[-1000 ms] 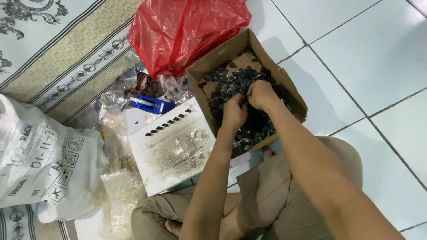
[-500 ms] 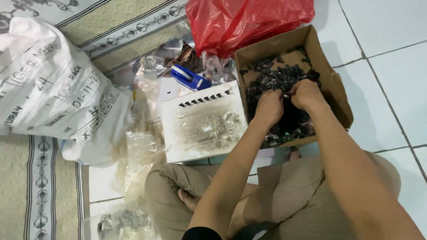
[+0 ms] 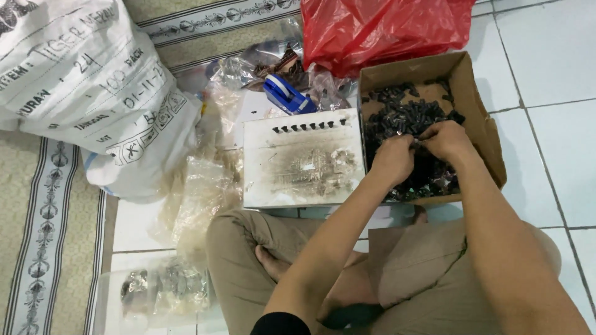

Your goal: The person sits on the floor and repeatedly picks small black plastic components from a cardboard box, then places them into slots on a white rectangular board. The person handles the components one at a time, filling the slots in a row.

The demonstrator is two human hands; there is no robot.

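Note:
An open cardboard box on the tiled floor holds many small black plastic parts. Both hands are inside it, close together. My left hand and my right hand pinch small black parts between their fingertips at the middle of the pile. To the left of the box lies a white board with a smudged face and a row of small black pieces standing along its top edge.
A red plastic bag lies behind the box. A blue tape dispenser sits among clear plastic bags. A big white sack rests on a patterned mat at left. My crossed legs are below.
The view has shifted, so the box and board sit further right and lower. Both hands stay in the box, fingers working among the black parts.

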